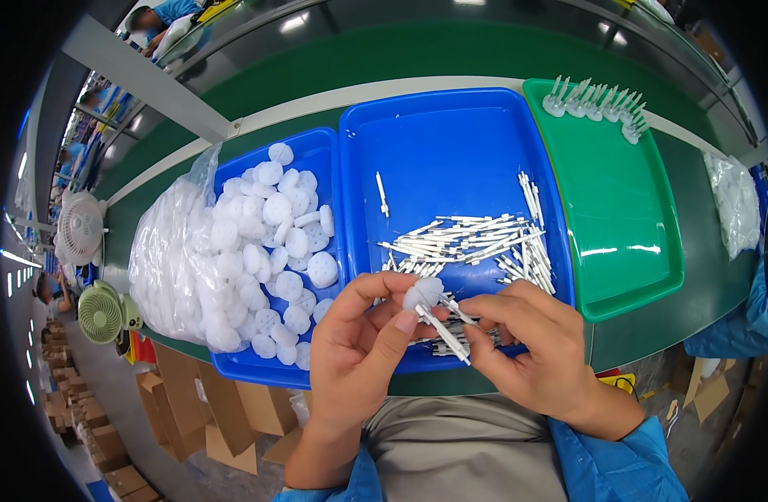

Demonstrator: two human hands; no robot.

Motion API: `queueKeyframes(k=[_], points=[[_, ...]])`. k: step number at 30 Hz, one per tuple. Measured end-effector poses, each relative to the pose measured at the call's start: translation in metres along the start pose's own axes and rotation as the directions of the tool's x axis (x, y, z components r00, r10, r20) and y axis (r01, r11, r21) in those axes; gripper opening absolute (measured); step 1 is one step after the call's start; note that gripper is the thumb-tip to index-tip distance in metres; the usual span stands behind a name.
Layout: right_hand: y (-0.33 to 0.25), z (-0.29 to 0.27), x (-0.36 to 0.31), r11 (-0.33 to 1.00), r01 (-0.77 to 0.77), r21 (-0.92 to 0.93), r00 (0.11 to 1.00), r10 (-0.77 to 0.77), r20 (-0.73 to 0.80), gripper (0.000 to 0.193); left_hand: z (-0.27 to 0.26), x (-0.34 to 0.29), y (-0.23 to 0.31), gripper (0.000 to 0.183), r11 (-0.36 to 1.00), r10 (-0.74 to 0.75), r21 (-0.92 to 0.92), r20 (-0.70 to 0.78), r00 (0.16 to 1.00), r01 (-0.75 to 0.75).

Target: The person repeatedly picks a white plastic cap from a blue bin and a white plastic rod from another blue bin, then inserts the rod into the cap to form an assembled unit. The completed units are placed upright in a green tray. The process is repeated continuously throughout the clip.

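Left hand (359, 339) pinches a white disc (423, 293); right hand (530, 339), at 3 o'clock, pinches a pin (442, 333). Keep the disc steady and the pin squarely aligned.

1. The blue trays (451, 142) are glossy moulded plastic, as is the green tray (626, 217) beside them.
2. White discs (275, 243) and pins (467, 238) look like matt, smooth plastic.
3. Left of the blue trays, a clear, crinkled plastic bag (170, 259) shines.

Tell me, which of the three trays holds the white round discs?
The smaller blue tray on the far left, beside the clear bag. The bigger blue tray holds thin white pins; the green tray holds finished pieces.
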State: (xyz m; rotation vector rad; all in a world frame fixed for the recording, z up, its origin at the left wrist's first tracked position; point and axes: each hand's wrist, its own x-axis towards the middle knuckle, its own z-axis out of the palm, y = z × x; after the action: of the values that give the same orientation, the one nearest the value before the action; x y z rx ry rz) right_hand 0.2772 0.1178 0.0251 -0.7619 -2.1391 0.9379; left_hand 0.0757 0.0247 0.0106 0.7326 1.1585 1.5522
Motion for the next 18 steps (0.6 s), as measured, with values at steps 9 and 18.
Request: queueKeyframes(k=[9, 18], points=[[0.004, -0.002, 0.002, 0.979, -0.149, 0.143, 0.985, 0.134, 0.111, 0.030, -0.007, -0.002, -0.004, 0.023, 0.954, 0.137, 0.259, 0.073, 0.988, -0.151], [0.004, 0.008, 0.005, 0.963, -0.171, 0.207, 0.984, 0.157, 0.085, 0.015, -0.003, 0.000, -0.008, 0.026, 0.930, 0.184, 0.312, 0.068, 0.981, -0.196]])
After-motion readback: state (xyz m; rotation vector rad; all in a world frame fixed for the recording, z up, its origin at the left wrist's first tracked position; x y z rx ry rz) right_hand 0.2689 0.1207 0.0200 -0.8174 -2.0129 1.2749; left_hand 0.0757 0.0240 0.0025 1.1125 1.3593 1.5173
